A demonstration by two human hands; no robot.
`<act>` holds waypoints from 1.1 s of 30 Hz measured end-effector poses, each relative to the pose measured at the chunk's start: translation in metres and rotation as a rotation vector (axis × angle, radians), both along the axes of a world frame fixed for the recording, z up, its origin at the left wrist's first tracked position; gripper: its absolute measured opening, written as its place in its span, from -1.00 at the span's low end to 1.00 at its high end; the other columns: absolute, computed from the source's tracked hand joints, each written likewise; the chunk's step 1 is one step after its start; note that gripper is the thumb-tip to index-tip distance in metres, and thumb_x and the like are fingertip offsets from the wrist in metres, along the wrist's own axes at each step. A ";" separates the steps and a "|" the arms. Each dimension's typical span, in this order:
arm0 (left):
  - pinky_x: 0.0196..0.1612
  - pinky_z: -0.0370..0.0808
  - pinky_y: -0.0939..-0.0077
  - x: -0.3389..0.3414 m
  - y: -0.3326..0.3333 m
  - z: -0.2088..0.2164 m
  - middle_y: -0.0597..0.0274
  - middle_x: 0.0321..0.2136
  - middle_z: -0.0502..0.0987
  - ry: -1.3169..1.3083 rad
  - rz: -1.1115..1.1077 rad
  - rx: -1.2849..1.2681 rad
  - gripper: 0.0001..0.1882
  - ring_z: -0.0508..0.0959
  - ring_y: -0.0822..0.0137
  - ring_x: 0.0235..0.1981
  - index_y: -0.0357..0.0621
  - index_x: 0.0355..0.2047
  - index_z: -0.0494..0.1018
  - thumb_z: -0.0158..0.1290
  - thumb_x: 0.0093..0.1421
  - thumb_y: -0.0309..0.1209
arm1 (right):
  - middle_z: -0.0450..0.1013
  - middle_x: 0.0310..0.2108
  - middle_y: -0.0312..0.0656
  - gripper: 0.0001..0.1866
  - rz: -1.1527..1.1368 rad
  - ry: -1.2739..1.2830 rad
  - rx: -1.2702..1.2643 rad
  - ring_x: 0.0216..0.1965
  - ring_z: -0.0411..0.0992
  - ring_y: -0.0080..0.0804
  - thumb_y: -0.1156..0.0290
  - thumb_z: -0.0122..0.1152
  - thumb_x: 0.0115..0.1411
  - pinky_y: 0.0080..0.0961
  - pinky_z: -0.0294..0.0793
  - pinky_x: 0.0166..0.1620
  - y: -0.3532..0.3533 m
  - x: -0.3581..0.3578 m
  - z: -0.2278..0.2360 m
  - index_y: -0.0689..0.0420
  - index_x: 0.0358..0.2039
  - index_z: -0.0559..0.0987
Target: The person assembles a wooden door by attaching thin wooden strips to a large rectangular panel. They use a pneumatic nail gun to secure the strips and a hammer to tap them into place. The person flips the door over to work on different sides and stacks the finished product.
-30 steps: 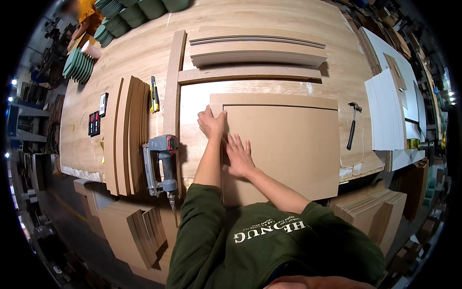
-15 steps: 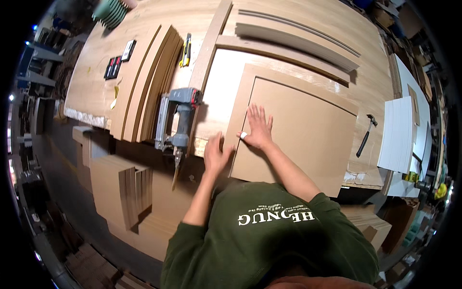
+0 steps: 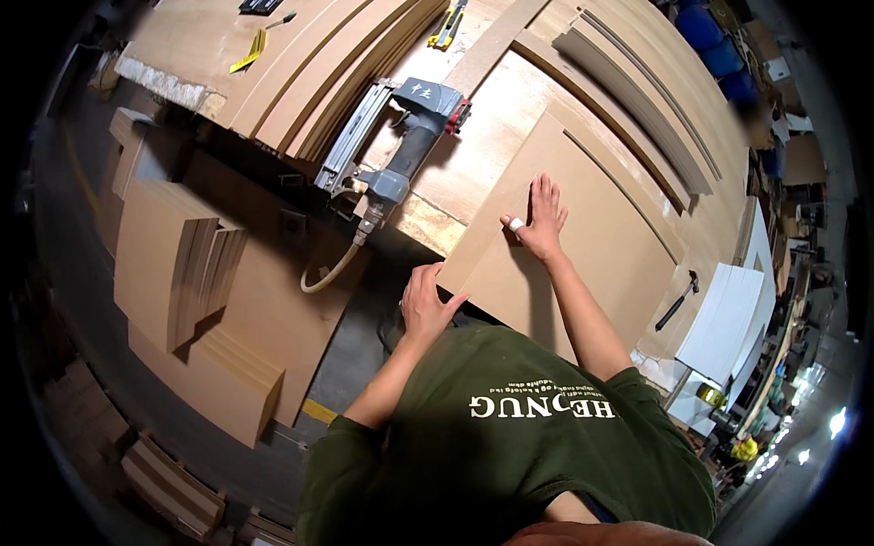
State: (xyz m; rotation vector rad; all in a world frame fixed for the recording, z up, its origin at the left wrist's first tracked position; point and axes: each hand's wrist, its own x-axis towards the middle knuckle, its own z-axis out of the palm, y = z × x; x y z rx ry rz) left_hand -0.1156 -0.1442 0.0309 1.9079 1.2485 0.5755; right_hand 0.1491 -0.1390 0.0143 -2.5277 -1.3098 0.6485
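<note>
My right hand (image 3: 544, 218) lies flat with fingers stretched on a brown fibreboard panel (image 3: 605, 241), a white band round its thumb. My left hand (image 3: 428, 305) is at the panel's near left corner, thumb and fingers apart, touching the end of a board strip (image 3: 492, 218) along the left side. A dark gap shows between the panel and the far strip (image 3: 628, 168). Left of the panel, a grey and black nail gun (image 3: 410, 141) rests on the worktable (image 3: 446, 223), its air hose (image 3: 330, 280) hanging over the edge.
Long board strips (image 3: 319, 68) lie stacked at the left, with a yellow utility knife (image 3: 447, 25) beside them. More strips (image 3: 637, 100) lie beyond the panel. A hammer (image 3: 678, 300) and white sheets (image 3: 724, 309) are at the right. Cut boards (image 3: 173, 264) stand below the table at left.
My left hand has moved down to the panel's near left corner. The dark gap along the panel's left side no longer shows. My right hand stays flat on it. The view has turned.
</note>
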 end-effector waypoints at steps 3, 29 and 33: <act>-0.17 0.47 0.24 0.000 0.000 -0.001 0.07 -0.19 0.44 -0.023 0.003 0.046 -0.35 0.48 0.00 -0.17 -0.18 -0.12 0.36 0.41 -0.22 -0.29 | -0.37 0.44 -0.17 0.18 0.009 -0.009 -0.016 0.44 -0.48 -0.09 -0.20 0.28 -0.05 0.24 -0.54 0.29 0.000 0.001 0.002 0.02 0.40 -0.15; -0.08 0.37 0.20 0.003 0.005 0.006 0.09 -0.14 0.42 0.067 -0.057 0.064 -0.34 0.42 0.03 -0.09 -0.18 -0.06 0.35 0.36 -0.20 -0.33 | -0.38 0.44 -0.15 0.18 0.013 0.008 0.022 0.44 -0.48 -0.08 -0.17 0.28 -0.05 0.28 -0.54 0.28 0.002 -0.004 0.004 0.02 0.40 -0.18; -0.02 0.26 0.18 0.007 0.020 0.022 0.10 -0.11 0.38 0.179 -0.149 0.097 -0.28 0.35 0.06 -0.04 -0.16 -0.02 0.35 0.37 -0.23 -0.30 | -0.37 0.44 -0.15 0.19 0.007 -0.002 0.013 0.44 -0.47 -0.07 -0.14 0.31 -0.07 0.29 -0.50 0.28 0.003 -0.003 0.005 0.04 0.39 -0.17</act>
